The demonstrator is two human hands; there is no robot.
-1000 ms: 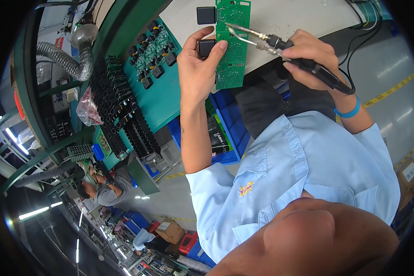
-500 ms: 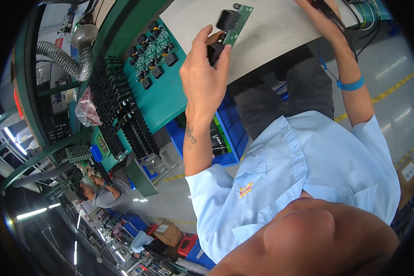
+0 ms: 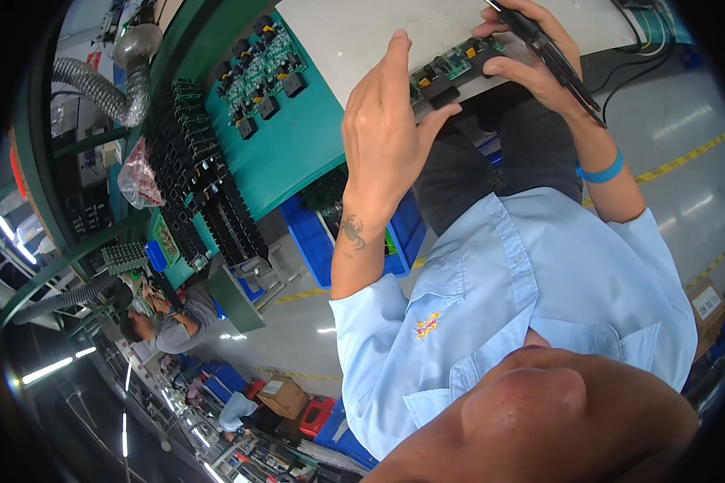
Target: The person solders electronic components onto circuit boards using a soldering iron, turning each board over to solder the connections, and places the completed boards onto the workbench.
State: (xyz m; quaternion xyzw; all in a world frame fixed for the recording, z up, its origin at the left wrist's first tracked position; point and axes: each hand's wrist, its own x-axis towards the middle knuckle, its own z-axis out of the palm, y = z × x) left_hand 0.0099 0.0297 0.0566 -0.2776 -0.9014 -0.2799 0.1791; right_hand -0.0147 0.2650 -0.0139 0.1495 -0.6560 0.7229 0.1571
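A green circuit board (image 3: 465, 56) with black blocks and yellow parts lies along the near edge of the white work surface. My right hand (image 3: 544, 60) pinches its right end between thumb and fingers. A long black hand tool (image 3: 540, 47) lies across the same hand; its exact kind is unclear. At the board's left end, my left hand (image 3: 387, 121) is open, with straight fingers and the thumb spread beside a black block (image 3: 440, 92). Whether the thumb touches that block I cannot tell.
More populated circuit boards (image 3: 267, 80) sit on a green mat (image 3: 298, 145) to the left, near rows of black parts (image 3: 205, 177). A blue bin (image 3: 306, 249) stands below the bench. Cables (image 3: 656, 56) hang at the right. Another person (image 3: 181, 322) works farther off.
The circuit board has come down from upright in my left hand to flat near the bench edge. My right hand has moved left and grips it; my left hand has opened.
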